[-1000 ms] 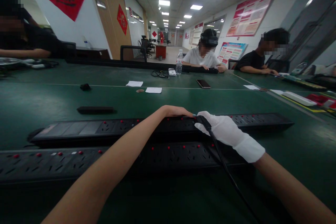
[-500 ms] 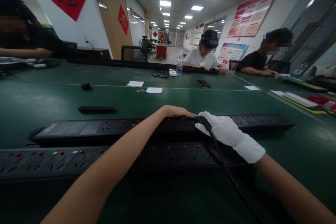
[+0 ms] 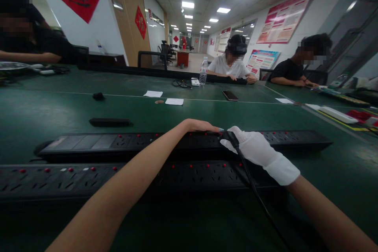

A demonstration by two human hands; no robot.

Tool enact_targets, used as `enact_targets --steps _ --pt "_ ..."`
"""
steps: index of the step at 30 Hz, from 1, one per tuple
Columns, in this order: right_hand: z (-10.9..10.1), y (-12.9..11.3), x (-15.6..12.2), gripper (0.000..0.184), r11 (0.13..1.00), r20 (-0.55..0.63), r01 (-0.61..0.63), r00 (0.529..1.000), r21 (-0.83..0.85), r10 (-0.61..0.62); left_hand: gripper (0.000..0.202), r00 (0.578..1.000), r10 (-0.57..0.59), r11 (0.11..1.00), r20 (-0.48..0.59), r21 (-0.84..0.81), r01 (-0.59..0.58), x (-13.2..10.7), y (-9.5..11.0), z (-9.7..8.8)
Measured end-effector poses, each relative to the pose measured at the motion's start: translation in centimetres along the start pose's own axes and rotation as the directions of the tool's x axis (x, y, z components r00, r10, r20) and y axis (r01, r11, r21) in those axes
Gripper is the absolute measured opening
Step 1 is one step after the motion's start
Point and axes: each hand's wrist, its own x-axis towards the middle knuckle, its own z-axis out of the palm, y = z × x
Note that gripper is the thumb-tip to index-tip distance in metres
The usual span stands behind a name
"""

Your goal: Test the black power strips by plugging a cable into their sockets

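Two long black power strips lie across the green table in front of me, the far strip (image 3: 124, 141) and the near strip (image 3: 59, 179). My bare left hand (image 3: 202, 126) rests flat on top of the far strip, fingers stretched out. My right hand (image 3: 251, 145), in a white glove, is closed on a black plug (image 3: 232, 137) at the far strip. The plug's black cable (image 3: 254, 189) runs back over the near strip toward me.
A small black bar (image 3: 109, 121), paper slips (image 3: 174, 101), a phone (image 3: 230, 95), a water bottle (image 3: 203, 71) and glasses (image 3: 180, 83) lie farther out. Three other people sit at the table's far side and left end. White and red items (image 3: 336, 114) lie at right.
Both hands stay where they were on the far strip. Only the view has shifted slightly.
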Motion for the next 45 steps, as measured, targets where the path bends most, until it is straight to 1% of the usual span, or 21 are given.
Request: enact_targets --steps 5,8,12,16,20,27,31,36,45 --pt "-0.17 -0.17 0.01 0.049 0.998 0.004 -0.008 1.000 -0.063 0.008 0.052 1.000 -0.003 1.000 0.012 -0.003 0.003 0.03 0.00 0.09" --pt "-0.23 -0.18 0.00 0.051 0.995 0.016 -0.033 0.999 -0.090 0.034 0.054 1.000 0.003 1.000 -0.006 0.019 -0.002 0.03 0.01 -0.01" --pt "-0.12 -0.07 -0.03 0.052 0.996 0.022 -0.027 0.999 -0.087 0.029 0.057 1.000 0.012 1.000 -0.010 0.028 -0.012 0.00 0.02 -0.13" --pt "0.05 0.05 -0.06 0.050 0.995 0.018 -0.019 1.000 -0.094 0.021 0.058 1.000 -0.003 0.999 -0.021 0.040 0.004 -0.08 0.10 -0.06" --pt "0.07 0.05 -0.11 0.050 0.996 0.005 -0.014 1.000 -0.088 0.015 0.056 1.000 -0.001 0.998 -0.022 0.058 0.002 -0.14 0.25 0.06" --pt "0.16 0.06 -0.15 0.051 0.995 -0.014 -0.013 1.000 -0.102 0.011 0.056 1.000 -0.006 0.999 -0.002 0.038 0.006 -0.07 0.15 0.07" --pt "0.18 0.14 -0.11 0.050 0.995 -0.007 -0.013 1.000 -0.097 0.012 0.056 1.000 -0.008 0.999 -0.015 0.043 0.008 -0.05 0.21 0.02" --pt "0.21 0.18 -0.09 0.048 0.996 -0.013 -0.004 1.000 -0.094 0.003 0.050 1.000 0.007 0.998 0.004 0.060 -0.007 -0.08 0.46 0.04" --pt "0.24 0.23 -0.08 0.048 0.998 -0.005 -0.010 1.000 -0.061 0.010 0.049 1.000 0.020 0.997 -0.005 0.077 -0.020 -0.13 0.45 0.15"
